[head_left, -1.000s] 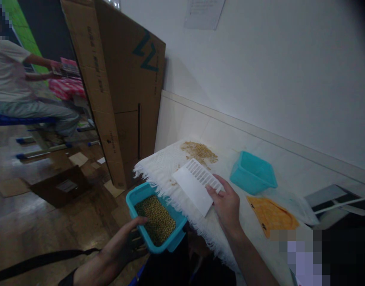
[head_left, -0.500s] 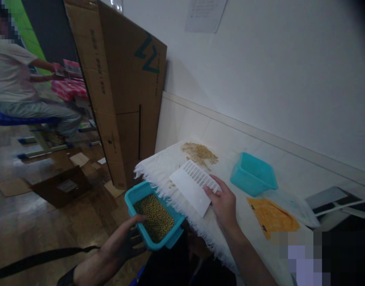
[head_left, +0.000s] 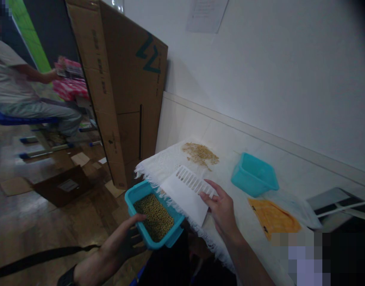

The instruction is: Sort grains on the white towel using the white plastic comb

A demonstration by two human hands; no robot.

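At the table's near edge, my left hand (head_left: 127,234) grips the rim of a teal plastic basin (head_left: 131,194), thumb inside and fingers beneath. Yellowish soybeans (head_left: 157,218) cover the bottom of that basin. My right hand (head_left: 221,206) is closed on the slotted end of a flat white plastic scraper (head_left: 182,192), whose solid part lies low over the fringed white cloth (head_left: 154,165) beside the basin. Farther back on the cloth spreads a loose pile of soybeans (head_left: 201,153). A second teal basin (head_left: 255,174) stands to the right of the pile.
An orange pouch (head_left: 273,218) and a clear plastic bag (head_left: 301,206) lie at the right of the table. A tall cardboard box (head_left: 131,95) stands left of the table. Beyond it, another person (head_left: 15,79) sits on a blue stool. Cardboard pieces (head_left: 61,184) litter the floor.
My right hand has drawn the scraper toward me and left, closer to the basin's rim. The left hand and its basin have stayed in place.
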